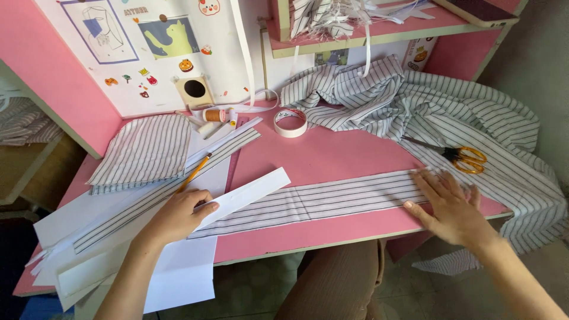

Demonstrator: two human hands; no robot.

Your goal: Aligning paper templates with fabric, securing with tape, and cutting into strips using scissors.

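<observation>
Our two hands on a striped fabric strip across a pink desk.

We see the left hand (178, 216) curled around a yellow pencil (195, 172), pressing a white paper strip (252, 191) over the fabric strip (344, 198); the right hand (450, 207) lies flat and open, fingers spread, on the strip's far end. The strip runs left to right along the front of the desk (320, 157). Behind it lie one tape roll (290, 122), one pair of scissors (459, 155) on heaped striped cloth (427, 104), and one thread spool (216, 115).
</observation>
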